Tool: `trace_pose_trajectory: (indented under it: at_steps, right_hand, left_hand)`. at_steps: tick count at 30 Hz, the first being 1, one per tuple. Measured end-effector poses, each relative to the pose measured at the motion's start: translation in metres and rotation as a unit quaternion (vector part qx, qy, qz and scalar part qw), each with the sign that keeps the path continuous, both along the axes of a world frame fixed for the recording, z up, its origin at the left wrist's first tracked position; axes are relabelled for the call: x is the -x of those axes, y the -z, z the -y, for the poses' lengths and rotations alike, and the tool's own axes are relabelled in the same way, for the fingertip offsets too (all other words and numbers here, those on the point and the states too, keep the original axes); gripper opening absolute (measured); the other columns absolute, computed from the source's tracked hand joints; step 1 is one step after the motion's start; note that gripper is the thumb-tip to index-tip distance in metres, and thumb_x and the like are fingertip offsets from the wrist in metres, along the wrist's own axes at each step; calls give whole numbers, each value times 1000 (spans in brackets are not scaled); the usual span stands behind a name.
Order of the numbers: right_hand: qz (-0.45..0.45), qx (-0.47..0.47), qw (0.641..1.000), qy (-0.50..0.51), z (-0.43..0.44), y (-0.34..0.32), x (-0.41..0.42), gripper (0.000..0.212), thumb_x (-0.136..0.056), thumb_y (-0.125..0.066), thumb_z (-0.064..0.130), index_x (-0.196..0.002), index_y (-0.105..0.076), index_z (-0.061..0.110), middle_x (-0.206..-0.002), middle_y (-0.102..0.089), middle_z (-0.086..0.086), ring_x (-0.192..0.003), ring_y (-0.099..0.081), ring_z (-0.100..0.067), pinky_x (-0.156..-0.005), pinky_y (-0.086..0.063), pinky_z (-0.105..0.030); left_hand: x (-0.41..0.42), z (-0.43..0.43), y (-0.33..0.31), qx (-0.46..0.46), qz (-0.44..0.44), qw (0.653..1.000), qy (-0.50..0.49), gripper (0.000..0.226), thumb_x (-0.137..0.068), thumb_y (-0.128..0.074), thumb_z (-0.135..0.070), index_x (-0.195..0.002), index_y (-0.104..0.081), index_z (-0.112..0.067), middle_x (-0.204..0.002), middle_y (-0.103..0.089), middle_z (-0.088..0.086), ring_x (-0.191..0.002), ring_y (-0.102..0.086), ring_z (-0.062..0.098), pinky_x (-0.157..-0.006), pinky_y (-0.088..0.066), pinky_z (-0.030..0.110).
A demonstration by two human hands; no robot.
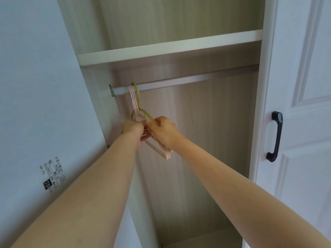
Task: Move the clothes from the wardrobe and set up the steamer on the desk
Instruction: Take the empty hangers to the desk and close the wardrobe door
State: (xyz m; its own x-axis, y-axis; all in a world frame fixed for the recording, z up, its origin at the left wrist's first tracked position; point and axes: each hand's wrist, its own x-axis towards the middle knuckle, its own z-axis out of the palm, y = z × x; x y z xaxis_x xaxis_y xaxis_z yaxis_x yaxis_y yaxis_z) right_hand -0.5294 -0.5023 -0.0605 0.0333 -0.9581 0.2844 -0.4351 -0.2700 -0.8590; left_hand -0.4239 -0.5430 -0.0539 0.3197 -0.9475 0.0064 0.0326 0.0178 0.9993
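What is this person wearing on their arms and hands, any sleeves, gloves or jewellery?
Nothing that shows. Both arms are bare to the picture's edge, no sleeves in view. The left hand and right hand wear no gloves, and neither wrist carries a watch or bracelet. Rings are too small to tell.

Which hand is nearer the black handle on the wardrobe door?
Right. The right hand grips the hangers well left of the door handle; the left hand, gripping the same hangers, sits beyond it, farther left.
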Motion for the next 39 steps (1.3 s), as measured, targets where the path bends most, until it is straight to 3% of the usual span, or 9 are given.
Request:
trace_pose_trajectory:
  at_steps: [9, 13, 16, 20, 23, 26, 30, 34, 39]
  right_hand:
    - [40, -73, 996, -11, 14, -6, -4, 26, -91, -52, 17, -90, -66, -5, -84, -70, -20, -70, -64, -30, -65, -54, -36]
    - [37, -89, 995, -4, 12, -7, -3, 19, -89, -51, 10, -73, -59, 4, -60, -54, -9, -49, -48, -20, -44, -41, -25]
    - [57, -95, 994, -2, 12, -6, -3, 26, -90, -50, 14, -64, -53, 8, -58, -49, -7, -49, -45, -20, -46, -38, -25]
    - [105, -93, 990, -11, 15, -6, -4, 38, -95, -49, 28, -91, -65, -6, -69, -53, -10, -58, -47, -23, -53, -43, -32]
    - [95, -86, 991, -20, 15, -9, -2, 47, -92, -56, 39, -93, -65, -7, -65, -53, -9, -53, -47, -22, -52, -45, -31]
    - [47, -83, 995, -17, 12, -14, 1, 33, -93, -56, 31, -86, -60, 0, -64, -51, -9, -50, -47, -21, -44, -41, -26]
    - [23, -63, 998, -10, 10, -22, 5, 25, -95, -52, 27, -86, -55, 4, -67, -51, -9, -51, -47, -21, -41, -37, -24]
    - [52, -39, 998, -4, 4, -33, 9, 29, -97, -48, 23, -100, -60, -3, -77, -51, -11, -60, -46, -22, -49, -40, -29]
    - [67, -27, 997, -2, -20, -39, 22, 27, -97, -47, 22, -100, -61, -1, -68, -48, -5, -55, -43, -19, -45, -37, -27]
  left_hand:
    - [-7, -1, 3, -11, -22, 1000, -7, 4, -85, -66, -5, -84, -63, -8, -75, -64, 9, -60, -60, 16, -49, -50, 25]
    - [-8, -1, 4, -19, -52, 998, -6, 5, -85, -66, -6, -89, -64, -8, -79, -63, 9, -65, -58, 16, -51, -49, 25]
    - [-6, -4, 5, -11, -86, 996, -2, 16, -86, -65, -6, -101, -64, -5, -80, -64, 9, -65, -60, 16, -51, -50, 25]
    - [-2, -10, 1, -16, -111, 994, 15, 11, -90, -59, -6, -100, -62, -6, -74, -66, 7, -54, -65, 13, -46, -49, 23]
    - [-1, -14, -4, -24, -127, 991, 26, 8, -90, -56, -4, -89, -64, -6, -69, -64, 6, -57, -63, 14, -50, -49, 25]
    - [0, -17, -11, -30, -120, 992, 28, 16, -91, -56, -4, -75, -60, -7, -68, -60, 5, -59, -57, 14, -50, -47, 24]
    - [4, -20, -24, -27, -108, 993, 32, 16, -90, -55, -4, -75, -60, -6, -70, -61, 7, -58, -58, 15, -38, -45, 16]
    - [7, -25, -43, -20, -102, 994, 29, 16, -92, -54, -6, -77, -60, -7, -70, -60, 5, -56, -54, 13, -35, -41, 13]
    - [13, -44, -45, -37, -108, 993, 43, 16, -94, -53, -7, -79, -59, -7, -71, -61, 3, -59, -54, 11, -39, -45, 17]
